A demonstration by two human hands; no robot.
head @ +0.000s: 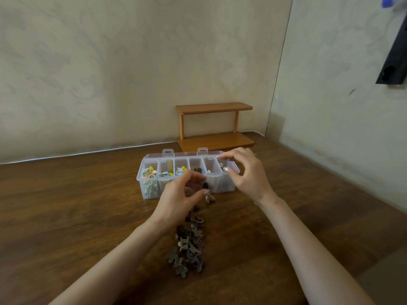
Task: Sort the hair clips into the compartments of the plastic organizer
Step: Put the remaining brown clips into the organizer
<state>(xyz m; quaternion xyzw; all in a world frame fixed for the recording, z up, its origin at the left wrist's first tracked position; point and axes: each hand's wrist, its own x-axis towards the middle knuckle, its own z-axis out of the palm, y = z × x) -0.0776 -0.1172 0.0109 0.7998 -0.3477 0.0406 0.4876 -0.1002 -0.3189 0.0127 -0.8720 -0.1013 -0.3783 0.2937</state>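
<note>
A clear plastic organizer [229, 186] with several compartments stands open on the wooden table. Its left compartments hold colourful clips [150, 171]; the right ones hold a few pale and dark clips. A pile of brown and grey hair clips [189, 245] lies on the table in front of it. My left hand [180, 197] pinches a small dark clip [205, 185] just in front of the organizer's front wall. My right hand [246, 170] hovers over the rightmost compartments with fingers loosely spread and nothing seen in it. A small beige clip [209, 198] lies beside my left thumb.
A small two-tier wooden shelf [215, 128] stands behind the organizer against the wall. The organizer's lid [187, 153] is folded back behind it. The walls meet in a corner at back right. A dark object [394, 58] hangs at upper right.
</note>
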